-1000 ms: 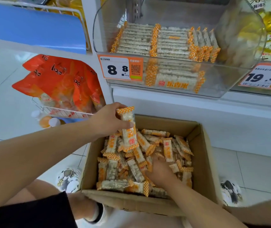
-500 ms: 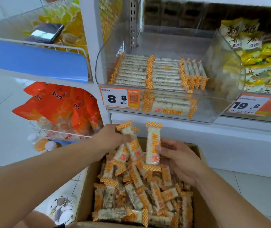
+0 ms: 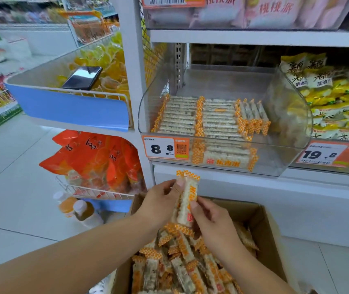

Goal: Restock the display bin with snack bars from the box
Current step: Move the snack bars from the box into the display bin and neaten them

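my cardboard box on the floor holds a loose heap of orange-ended snack bars. above it, the clear display bin on the shelf carries neat rows of the same bars lying flat, with a few standing on edge at the right. over the box, just below the bin, my left hand and right hand both pinch a small bundle of bars, fingers curled round it, long axis upright, crimped ends pointing up and down.
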